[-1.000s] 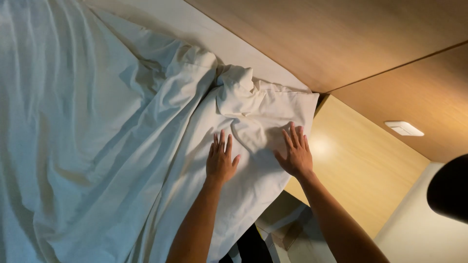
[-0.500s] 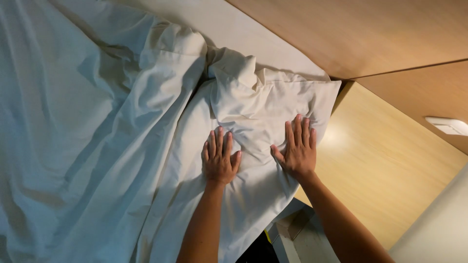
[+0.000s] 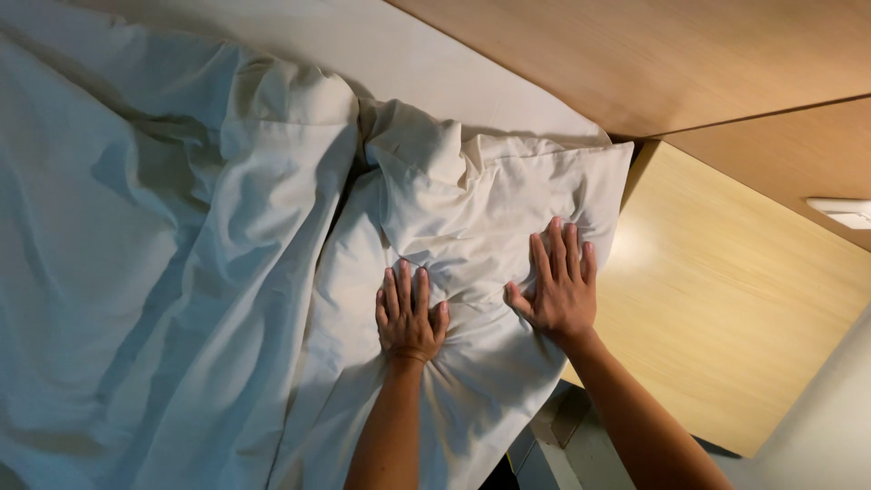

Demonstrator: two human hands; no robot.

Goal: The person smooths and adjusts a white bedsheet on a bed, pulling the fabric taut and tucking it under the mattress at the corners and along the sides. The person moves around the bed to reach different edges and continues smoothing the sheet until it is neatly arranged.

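Pressing flat on the white pillow (image 3: 472,236), both hands lie palm down with fingers spread and straight, gripping nothing. The left hand (image 3: 410,318) rests on the pillow's near middle, where the cloth puckers around its heel; the right hand (image 3: 558,290) lies just beside it to the right, close to the pillow's right edge. The pillow sits at the right end of the bed, its far corner close to the wooden headboard (image 3: 653,54) and its right edge beside the pale wooden side table (image 3: 726,308). A rumpled white duvet (image 3: 154,272) fills the left. Compared with a second ago, both hands sit further onto the pillow, and the pillow looks flatter and more squared.
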